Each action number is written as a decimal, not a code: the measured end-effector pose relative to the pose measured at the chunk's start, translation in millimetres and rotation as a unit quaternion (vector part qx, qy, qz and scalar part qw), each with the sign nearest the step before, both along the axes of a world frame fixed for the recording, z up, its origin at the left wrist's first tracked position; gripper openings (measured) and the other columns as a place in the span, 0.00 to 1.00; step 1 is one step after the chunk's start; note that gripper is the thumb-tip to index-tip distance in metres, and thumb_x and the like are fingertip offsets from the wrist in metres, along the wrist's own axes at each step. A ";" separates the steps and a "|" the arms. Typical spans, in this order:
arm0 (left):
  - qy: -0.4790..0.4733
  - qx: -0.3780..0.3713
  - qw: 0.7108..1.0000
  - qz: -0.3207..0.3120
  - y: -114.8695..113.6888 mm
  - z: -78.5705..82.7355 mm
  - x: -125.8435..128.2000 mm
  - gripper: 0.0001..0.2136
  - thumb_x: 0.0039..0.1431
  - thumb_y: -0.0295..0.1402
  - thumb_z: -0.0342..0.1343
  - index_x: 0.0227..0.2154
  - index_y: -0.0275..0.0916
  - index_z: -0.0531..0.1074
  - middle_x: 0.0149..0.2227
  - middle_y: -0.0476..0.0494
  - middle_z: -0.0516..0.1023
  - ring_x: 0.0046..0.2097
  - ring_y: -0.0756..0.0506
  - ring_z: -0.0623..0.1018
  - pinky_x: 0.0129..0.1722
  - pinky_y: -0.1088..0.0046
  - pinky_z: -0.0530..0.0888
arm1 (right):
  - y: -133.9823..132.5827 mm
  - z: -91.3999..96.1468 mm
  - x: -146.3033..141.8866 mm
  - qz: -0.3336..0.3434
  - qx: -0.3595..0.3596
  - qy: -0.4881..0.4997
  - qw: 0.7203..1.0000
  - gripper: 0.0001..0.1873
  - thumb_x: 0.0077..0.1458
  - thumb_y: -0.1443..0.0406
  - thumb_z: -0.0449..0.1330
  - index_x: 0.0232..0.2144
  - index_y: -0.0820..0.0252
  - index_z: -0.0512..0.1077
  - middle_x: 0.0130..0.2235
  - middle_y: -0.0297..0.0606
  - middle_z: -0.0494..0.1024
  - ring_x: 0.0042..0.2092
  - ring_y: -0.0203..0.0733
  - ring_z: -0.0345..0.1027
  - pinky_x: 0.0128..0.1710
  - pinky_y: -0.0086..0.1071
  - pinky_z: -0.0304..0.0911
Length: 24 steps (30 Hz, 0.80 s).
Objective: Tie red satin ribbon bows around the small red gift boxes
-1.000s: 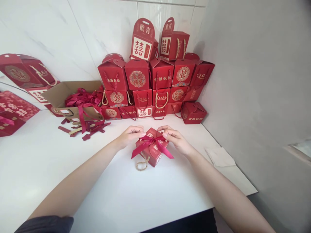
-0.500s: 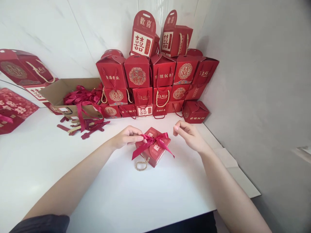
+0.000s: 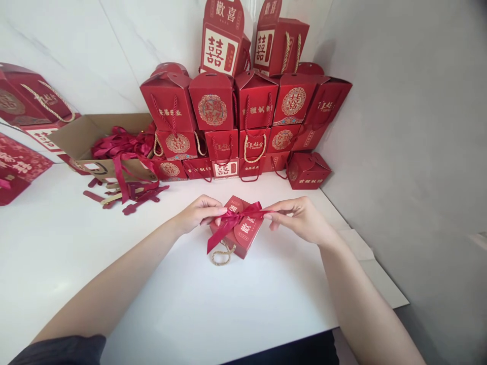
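Note:
A small red gift box [image 3: 243,243] lies on the white table, with a gold rope handle [image 3: 221,257] looped out at its near left corner. Across its top runs a dark pink satin ribbon [image 3: 220,235] tied in a bow. My left hand [image 3: 201,213] pinches the bow's left loop between thumb and fingers. On the other side, my right hand [image 3: 299,218] grips the ribbon's right tail, which is stretched nearly level over the box. One ribbon tail hangs over the box's left edge.
Stacked red gift boxes [image 3: 213,106] stand against the tiled wall. To their left, a cardboard box [image 3: 76,137] holds a heap of pink ribbons [image 3: 122,144]. Red and gold strips [image 3: 129,195] lie before it. More red boxes [image 3: 34,96] are at far left; a grey wall [image 3: 399,126] rises at right.
My right hand has moved left and taken hold of the ribbon's right tail, drawing it taut. My left hand stays on the loop. The view has shifted slightly.

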<state>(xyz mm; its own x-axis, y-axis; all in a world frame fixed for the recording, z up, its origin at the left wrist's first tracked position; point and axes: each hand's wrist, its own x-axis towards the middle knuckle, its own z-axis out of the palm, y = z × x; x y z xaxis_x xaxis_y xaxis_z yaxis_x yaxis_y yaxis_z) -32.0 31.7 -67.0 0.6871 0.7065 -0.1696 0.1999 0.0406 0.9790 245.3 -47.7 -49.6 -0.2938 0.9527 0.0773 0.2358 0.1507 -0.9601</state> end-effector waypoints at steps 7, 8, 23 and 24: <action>-0.046 -0.023 0.996 0.068 -8.3 -8.6 10.5 0.20 0.50 0.42 0.60 0.13 0.34 0.67 0.14 0.50 0.66 0.16 0.56 0.60 0.16 0.78 0.54 | 0.0 2.2 8.4 -0.005 0.045 0.002 0.999 0.12 0.51 0.57 0.66 0.25 0.58 0.74 0.22 0.34 0.77 0.25 0.38 0.70 0.28 0.33 0.65; -0.050 -0.025 0.996 0.075 -9.4 -9.8 11.5 0.20 0.49 0.43 0.61 0.12 0.34 0.66 0.13 0.50 0.65 0.16 0.55 0.62 0.17 0.79 0.55 | 1.6 1.5 10.6 -0.002 0.027 -0.011 1.000 0.14 0.52 0.56 0.66 0.23 0.59 0.71 0.20 0.33 0.76 0.23 0.36 0.69 0.26 0.31 0.62; -0.023 0.032 0.998 0.051 -12.8 -2.8 13.5 0.21 0.50 0.44 0.62 0.14 0.34 0.65 0.15 0.53 0.61 0.18 0.56 0.59 0.18 0.79 0.53 | 17.1 -12.8 38.4 0.233 -0.210 -0.166 0.935 0.17 0.52 0.54 0.62 0.21 0.60 0.71 0.17 0.32 0.72 0.21 0.36 0.67 0.26 0.30 0.59; -0.012 0.039 0.999 0.033 -12.5 1.1 12.4 0.20 0.49 0.43 0.64 0.15 0.34 0.66 0.15 0.53 0.62 0.18 0.56 0.60 0.19 0.79 0.54 | 18.3 -14.6 40.8 0.205 -0.186 -0.198 0.940 0.15 0.50 0.56 0.63 0.20 0.60 0.72 0.18 0.33 0.74 0.23 0.37 0.67 0.27 0.31 0.59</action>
